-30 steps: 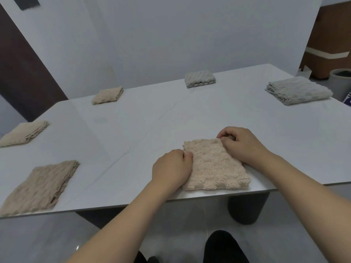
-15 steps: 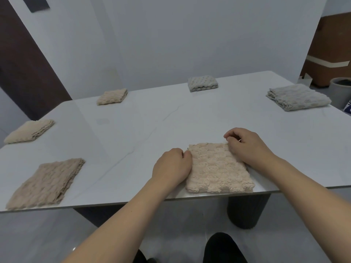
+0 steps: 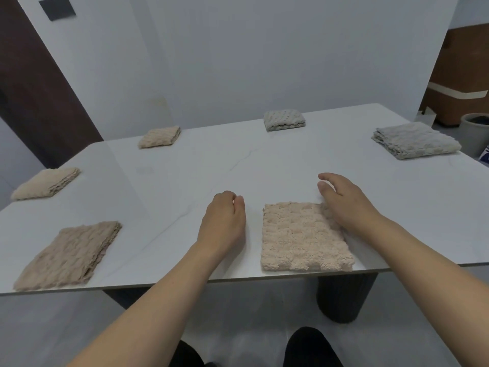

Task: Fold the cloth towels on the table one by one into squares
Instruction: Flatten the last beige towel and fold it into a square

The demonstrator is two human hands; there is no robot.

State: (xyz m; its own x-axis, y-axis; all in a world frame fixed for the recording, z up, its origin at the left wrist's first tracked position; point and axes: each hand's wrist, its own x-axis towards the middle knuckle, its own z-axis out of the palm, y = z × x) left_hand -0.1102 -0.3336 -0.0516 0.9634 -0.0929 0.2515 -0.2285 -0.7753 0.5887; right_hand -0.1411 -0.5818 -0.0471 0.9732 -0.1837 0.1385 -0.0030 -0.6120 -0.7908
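Note:
A folded beige towel [image 3: 301, 238] lies flat at the near edge of the white table [image 3: 291, 165], right in front of me. My left hand [image 3: 223, 221] is just left of it, a small gap away, fingers loosely curled and holding nothing. My right hand [image 3: 341, 200] hovers over the towel's far right corner with fingers relaxed and spread, gripping nothing. Other folded towels sit around the table: a tan one [image 3: 70, 251] near left, a beige one [image 3: 46, 182] at the left edge, a beige one [image 3: 159, 136] far left, a grey one [image 3: 284, 120] far centre, a grey one [image 3: 414, 140] far right.
The table's near edge runs just below the beige towel. A dark round table leg [image 3: 344, 295] stands under the right side. A grey bin [image 3: 473, 133] and brown cabinet [image 3: 460, 83] are beyond the right end. A white wall is behind.
Both hands have let go of the beige towel. The left hand drew away to the left, and the right hand lifted and opened over the far right corner.

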